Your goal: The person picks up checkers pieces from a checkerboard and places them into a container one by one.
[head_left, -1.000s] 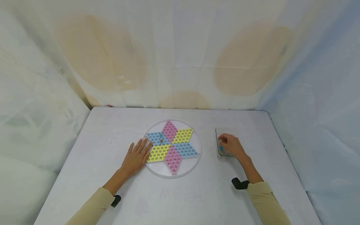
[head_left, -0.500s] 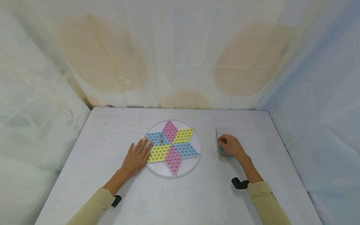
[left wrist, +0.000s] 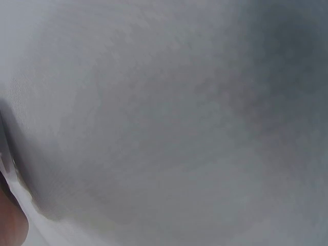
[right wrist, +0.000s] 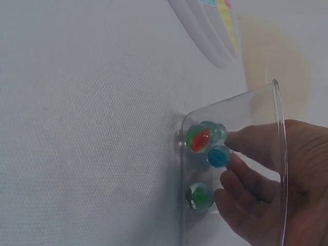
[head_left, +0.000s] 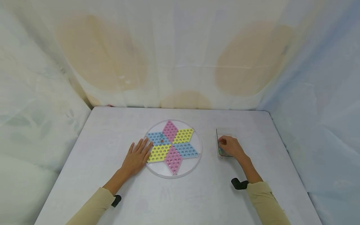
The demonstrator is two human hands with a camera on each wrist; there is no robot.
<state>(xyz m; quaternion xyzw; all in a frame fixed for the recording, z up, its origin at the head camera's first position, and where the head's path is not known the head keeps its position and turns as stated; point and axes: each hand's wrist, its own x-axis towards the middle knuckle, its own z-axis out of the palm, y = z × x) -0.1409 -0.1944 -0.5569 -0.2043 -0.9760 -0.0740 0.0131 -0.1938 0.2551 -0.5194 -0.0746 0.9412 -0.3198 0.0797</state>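
Clear box (right wrist: 241,110) common to high, downward head and close right wrist views

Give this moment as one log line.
left hand: at edge of round white star-patterned board; right hand: fingers in clear plastic box, at blue glass marble; grip: unclear

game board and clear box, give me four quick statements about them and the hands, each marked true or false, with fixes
1. The left hand is at the left edge of the game board: true.
2. The right hand is over the game board: false, its fingers are inside the clear box.
3. The clear box holds several marbles: true.
4. The two board marbles sit in a pink section: false, both are in a blue one.
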